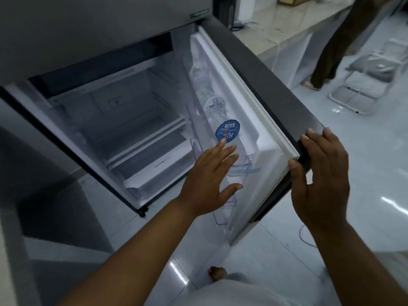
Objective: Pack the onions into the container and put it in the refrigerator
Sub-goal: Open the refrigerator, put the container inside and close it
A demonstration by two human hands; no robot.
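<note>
The grey refrigerator [92,27] stands in front of me with its lower door [271,89] swung open to the right. My right hand [324,180] grips the door's outer edge, thumb on the white seal and fingers on the dark front. My left hand [209,180] is spread open and empty in front of the door's inner shelves, fingertips near a water bottle with a blue cap [227,130]. White shelves and a drawer [152,164] show inside the lit compartment. No onions and no container are visible.
A tiled counter [293,25] runs along the right behind the door. Another person's legs [331,51] stand beside it, next to a folding chair [364,80]. The floor [364,173] is glossy white tile. My foot [217,272] shows below.
</note>
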